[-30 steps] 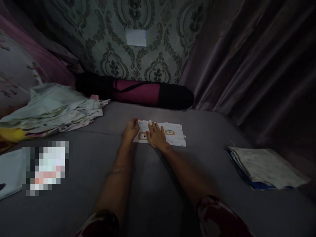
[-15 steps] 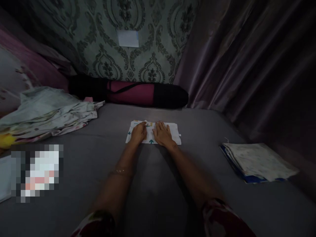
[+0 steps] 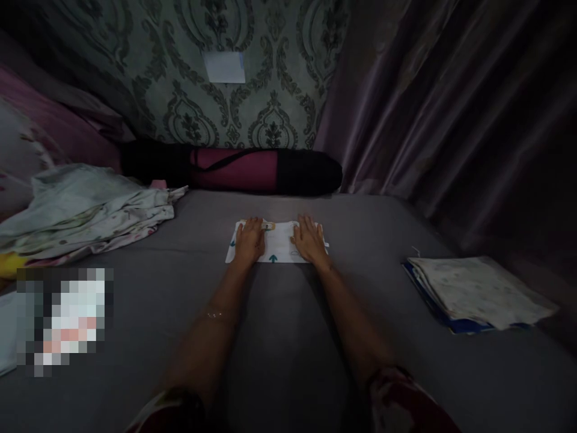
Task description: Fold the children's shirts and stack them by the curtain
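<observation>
A folded white cloth (image 3: pixel 282 240) with small coloured prints, among them a dark green arrow shape, lies flat on the grey bed sheet (image 3: pixel 279 325). My left hand (image 3: pixel 250 242) rests palm down on its left part, fingers stretched away from me. On the right part lies my right hand (image 3: pixel 309 240), also flat with its fingers spread, their tips reaching the far edge. A small white tag sticks out at the cloth's right side. Neither hand grips anything.
A heap of loose clothes (image 3: pixel 99 201) lies at the left. Folded cloths (image 3: pixel 480 291) are stacked at the right. A long black and maroon bag (image 3: pixel 243 169) lies along the patterned wall, beside a purple curtain (image 3: pixel 387 114). At lower left, a pixelated patch hides something.
My hands have slid apart over the cloth, the right one to the right and the left one slightly left. My left fingers are now straighter. The view has shifted slightly.
</observation>
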Tool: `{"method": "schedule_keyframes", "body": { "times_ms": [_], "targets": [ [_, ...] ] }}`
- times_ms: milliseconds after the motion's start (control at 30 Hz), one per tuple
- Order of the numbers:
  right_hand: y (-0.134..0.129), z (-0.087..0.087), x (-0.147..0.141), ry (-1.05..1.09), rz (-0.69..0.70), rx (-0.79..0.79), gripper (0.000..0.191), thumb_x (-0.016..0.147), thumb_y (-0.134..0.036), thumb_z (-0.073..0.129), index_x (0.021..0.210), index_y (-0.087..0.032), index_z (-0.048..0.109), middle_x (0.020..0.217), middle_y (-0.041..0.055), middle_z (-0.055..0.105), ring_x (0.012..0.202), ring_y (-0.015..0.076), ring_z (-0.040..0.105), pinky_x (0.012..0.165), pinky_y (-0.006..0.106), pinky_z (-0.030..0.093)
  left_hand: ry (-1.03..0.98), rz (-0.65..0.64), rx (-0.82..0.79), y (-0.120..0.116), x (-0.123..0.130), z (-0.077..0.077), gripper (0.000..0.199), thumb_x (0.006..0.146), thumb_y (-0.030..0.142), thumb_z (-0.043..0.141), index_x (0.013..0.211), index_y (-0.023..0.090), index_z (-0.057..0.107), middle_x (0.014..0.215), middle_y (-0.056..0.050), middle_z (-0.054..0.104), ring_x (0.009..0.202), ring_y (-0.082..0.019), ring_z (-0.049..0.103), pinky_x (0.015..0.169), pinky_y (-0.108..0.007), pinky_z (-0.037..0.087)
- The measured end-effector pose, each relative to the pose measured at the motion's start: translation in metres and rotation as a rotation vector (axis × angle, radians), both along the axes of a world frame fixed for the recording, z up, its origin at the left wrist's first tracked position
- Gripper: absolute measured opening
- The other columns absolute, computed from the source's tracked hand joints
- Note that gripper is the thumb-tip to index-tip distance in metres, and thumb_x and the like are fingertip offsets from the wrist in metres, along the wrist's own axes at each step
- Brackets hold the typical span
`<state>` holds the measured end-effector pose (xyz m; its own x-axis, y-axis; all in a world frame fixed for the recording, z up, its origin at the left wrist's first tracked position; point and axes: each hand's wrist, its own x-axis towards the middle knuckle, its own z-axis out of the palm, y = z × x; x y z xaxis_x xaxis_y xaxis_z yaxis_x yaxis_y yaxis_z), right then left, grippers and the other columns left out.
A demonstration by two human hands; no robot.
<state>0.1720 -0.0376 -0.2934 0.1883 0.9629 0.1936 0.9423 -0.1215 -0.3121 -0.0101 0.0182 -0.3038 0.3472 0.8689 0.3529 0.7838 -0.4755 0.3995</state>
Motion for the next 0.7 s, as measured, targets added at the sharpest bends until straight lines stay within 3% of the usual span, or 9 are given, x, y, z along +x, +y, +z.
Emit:
{"method": "schedule_keyframes", "body": {
  "times_ms": [67,233,433,567,700],
  "targets": [
    [-0.001,-0.005,0.008,-0.052,-0.037,0.0,0.056,0.1,-0.037,0.022,0.148,-0.008,0.032,0.155,0.0137,0.029,0.144,0.0249,0.02,0.116,0.045,0.013,0.082,0.033,-0.043,0.0,0.0,-0.001,0.047,0.095,0.028,0.036,0.138,0.012,0.046,0.148,-0.016,0.043,0.141,-0.03,0.031,0.116,-0.051,0.017],
    [-0.001,-0.019,0.01,-0.108,-0.053,-0.027,0.058,0.1,-0.038,0.025,0.148,-0.007,0.033,0.154,0.0146,0.031,0.143,0.0278,0.022,0.115,0.048,0.015,0.194,0.07,-0.117,0.004,0.002,-0.012,0.052,0.097,0.037,0.031,0.143,0.015,0.042,0.151,-0.015,0.038,0.143,-0.031,0.026,0.116,-0.052,0.017],
    [0.001,-0.018,0.009,-0.066,-0.066,-0.025,0.056,0.099,-0.037,0.027,0.147,-0.009,0.034,0.154,0.0132,0.032,0.142,0.0273,0.023,0.114,0.048,0.017,0.235,0.104,-0.109,0.005,0.004,-0.018,0.055,0.098,0.039,0.028,0.145,0.014,0.04,0.152,-0.016,0.035,0.143,-0.032,0.025,0.114,-0.056,0.017],
    [0.003,-0.013,0.017,-0.036,-0.076,0.006,0.05,0.1,-0.034,0.027,0.141,-0.013,0.044,0.149,0.0109,0.042,0.137,0.0253,0.032,0.111,0.043,0.024,0.264,0.091,-0.104,0.008,0.002,-0.008,0.051,0.097,0.036,0.032,0.142,0.016,0.045,0.148,-0.016,0.043,0.139,-0.032,0.034,0.112,-0.054,0.024],
    [0.01,-0.011,0.033,-0.03,-0.023,0.023,0.042,0.098,-0.025,0.031,0.131,-0.017,0.056,0.138,0.0102,0.053,0.125,0.0231,0.045,0.105,0.036,0.029,0.353,-0.014,-0.183,0.036,-0.006,0.016,0.04,0.086,0.021,0.049,0.125,0.022,0.061,0.128,-0.013,0.061,0.12,-0.028,0.055,0.1,-0.039,0.041]
  ]
}}
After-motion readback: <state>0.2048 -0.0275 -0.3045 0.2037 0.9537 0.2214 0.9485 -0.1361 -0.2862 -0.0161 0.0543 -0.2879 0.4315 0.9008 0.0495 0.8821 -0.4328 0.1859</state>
